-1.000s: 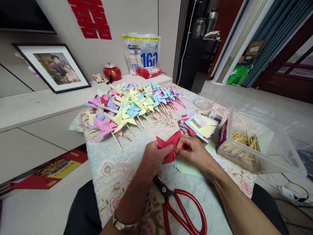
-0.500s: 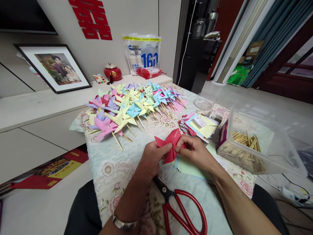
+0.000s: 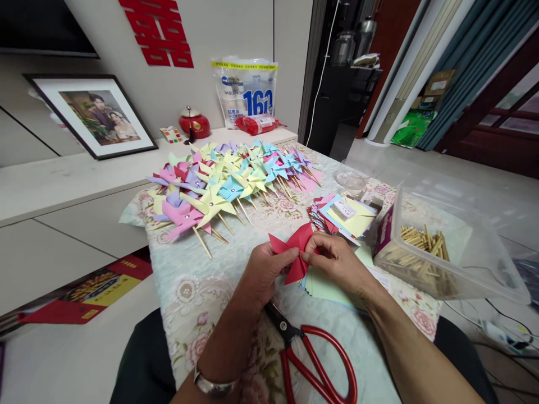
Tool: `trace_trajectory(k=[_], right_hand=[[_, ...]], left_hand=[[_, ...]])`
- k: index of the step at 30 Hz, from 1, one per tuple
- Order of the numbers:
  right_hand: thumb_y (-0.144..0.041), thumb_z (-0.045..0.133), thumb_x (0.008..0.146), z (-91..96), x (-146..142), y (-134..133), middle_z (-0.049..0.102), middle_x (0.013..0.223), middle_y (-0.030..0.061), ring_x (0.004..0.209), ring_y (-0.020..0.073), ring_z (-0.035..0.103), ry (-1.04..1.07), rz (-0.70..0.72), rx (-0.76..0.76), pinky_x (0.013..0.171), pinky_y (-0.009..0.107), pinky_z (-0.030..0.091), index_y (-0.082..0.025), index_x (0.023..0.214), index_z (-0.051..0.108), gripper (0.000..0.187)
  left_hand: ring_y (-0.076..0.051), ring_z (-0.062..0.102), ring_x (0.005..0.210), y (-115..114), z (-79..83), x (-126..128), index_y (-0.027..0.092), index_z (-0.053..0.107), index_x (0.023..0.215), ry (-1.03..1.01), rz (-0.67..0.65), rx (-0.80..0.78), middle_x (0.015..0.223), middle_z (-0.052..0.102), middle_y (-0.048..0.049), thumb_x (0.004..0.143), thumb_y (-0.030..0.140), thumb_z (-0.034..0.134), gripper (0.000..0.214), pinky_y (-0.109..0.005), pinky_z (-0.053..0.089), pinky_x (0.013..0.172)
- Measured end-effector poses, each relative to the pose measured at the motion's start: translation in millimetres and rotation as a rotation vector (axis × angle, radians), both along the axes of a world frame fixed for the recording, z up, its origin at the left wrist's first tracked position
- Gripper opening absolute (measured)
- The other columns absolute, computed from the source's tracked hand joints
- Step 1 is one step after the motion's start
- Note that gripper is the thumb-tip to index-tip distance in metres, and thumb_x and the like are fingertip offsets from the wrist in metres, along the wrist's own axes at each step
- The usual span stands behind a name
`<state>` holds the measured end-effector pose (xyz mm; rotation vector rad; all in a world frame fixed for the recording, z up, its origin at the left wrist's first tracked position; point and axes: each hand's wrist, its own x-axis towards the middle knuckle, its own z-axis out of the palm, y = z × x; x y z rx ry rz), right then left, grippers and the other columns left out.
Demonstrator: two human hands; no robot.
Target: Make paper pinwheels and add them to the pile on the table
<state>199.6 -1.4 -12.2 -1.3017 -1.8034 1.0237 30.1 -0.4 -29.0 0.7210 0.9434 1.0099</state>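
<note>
A red paper pinwheel [image 3: 295,247] is held just above the table between both hands. My left hand [image 3: 264,275] pinches it from the left, thumb and fingers closed on the folded paper. My right hand [image 3: 337,261] pinches its centre from the right, fingers curled and pressed together. Under my right hand lies a stack of pale green paper sheets [image 3: 326,287]. Red-handled scissors [image 3: 314,359] lie shut on the floral tablecloth [image 3: 189,303] close to my left wrist.
Several finished pinwheels on wooden sticks [image 3: 223,185] cover the far table. A stack of cut coloured squares [image 3: 341,216] sits beyond my right hand. A clear plastic box of wooden sticks [image 3: 433,252] stands at right. A framed photo [image 3: 95,115] leans on the left counter.
Both hands kept their pinch on the red pinwheel; it shifted slightly, tilting a little between the fingers. Nothing else moved.
</note>
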Motion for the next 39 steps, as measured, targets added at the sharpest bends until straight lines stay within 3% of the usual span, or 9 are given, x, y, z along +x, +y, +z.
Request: trace_trajectory(k=[16,28,39], right_hand=[[-0.017,0.052,0.076,1.2,0.5,-0.3,0.056,0.070,-0.0005,0.066,0.0148,0.048,0.005,0.033,0.036,0.062,0.028,0.036,-0.020,0.066,0.055,0.011],[-0.027,0.058,0.083,0.0,0.9,0.2,0.053,0.070,-0.0008,0.067,0.0147,0.046,0.030,0.043,0.006,0.062,0.028,0.035,-0.020,0.064,0.051,0.021],[-0.026,0.056,0.084,0.3,1.9,-1.0,0.050,0.068,-0.0022,0.065,0.0139,0.044,0.074,0.044,-0.034,0.061,0.027,0.035,-0.020,0.065,0.050,0.020]], left_hand=[[-0.012,0.058,0.057,-1.6,1.5,-0.4,0.013,0.076,0.070,-0.008,-0.041,-0.026,0.067,0.071,-0.0035,0.052,0.036,0.091,0.032,-0.024,0.045,0.057],[-0.011,0.056,0.056,-1.0,0.0,-1.4,0.012,0.075,0.070,-0.017,-0.077,-0.015,0.066,0.070,-0.0036,0.053,0.037,0.091,0.033,-0.024,0.044,0.056],[-0.012,0.057,0.059,-1.4,-0.6,-5.0,0.013,0.077,0.074,-0.067,-0.145,-0.003,0.070,0.071,-0.0050,0.058,0.040,0.089,0.034,-0.024,0.044,0.059]])
